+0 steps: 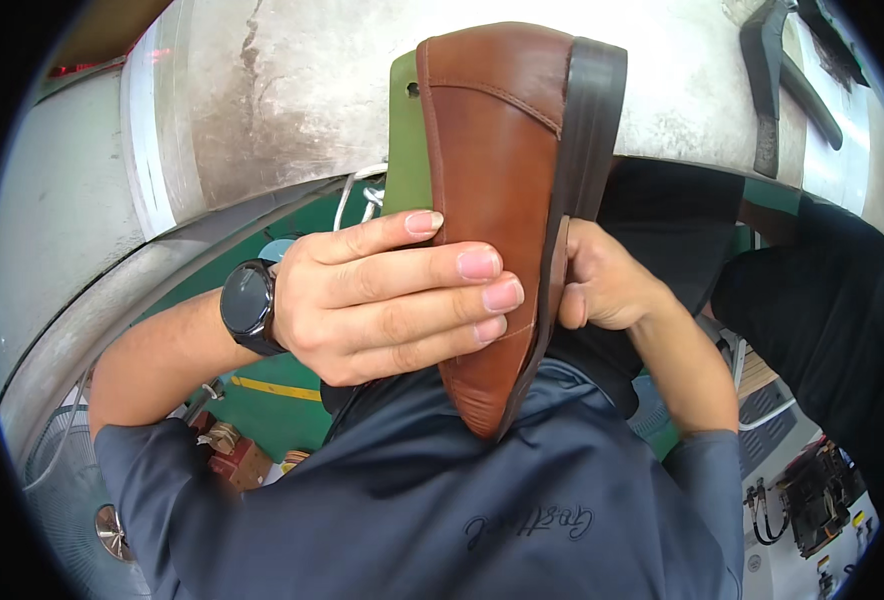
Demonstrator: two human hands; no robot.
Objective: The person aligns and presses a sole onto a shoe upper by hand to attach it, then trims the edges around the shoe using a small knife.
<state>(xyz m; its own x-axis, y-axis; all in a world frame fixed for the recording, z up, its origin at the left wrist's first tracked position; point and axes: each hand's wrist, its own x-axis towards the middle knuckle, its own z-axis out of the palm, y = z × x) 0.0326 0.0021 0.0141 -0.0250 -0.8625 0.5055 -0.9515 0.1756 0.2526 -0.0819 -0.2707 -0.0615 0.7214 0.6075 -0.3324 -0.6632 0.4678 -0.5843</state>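
A brown leather shoe (497, 180) with a dark sole and heel (592, 120) is held up in front of me, toe pointing down toward my body. A green shoe last (407, 140) with a small hole sticks out of its opening. My left hand (382, 290), with a black watch on its wrist, grips the shoe, its fingers lying across the upper near the toe. From the other side my right hand (607, 275) is curled against the sole; its fingertips are partly hidden behind the shoe.
A worn pale work surface (292, 100) curves across the far side. Black-handled tools (772, 90) lie at its far right. On the left stands a fan (72, 490) near small boxes (237, 460) on the green floor. Someone in dark clothing (822, 300) is at the right.
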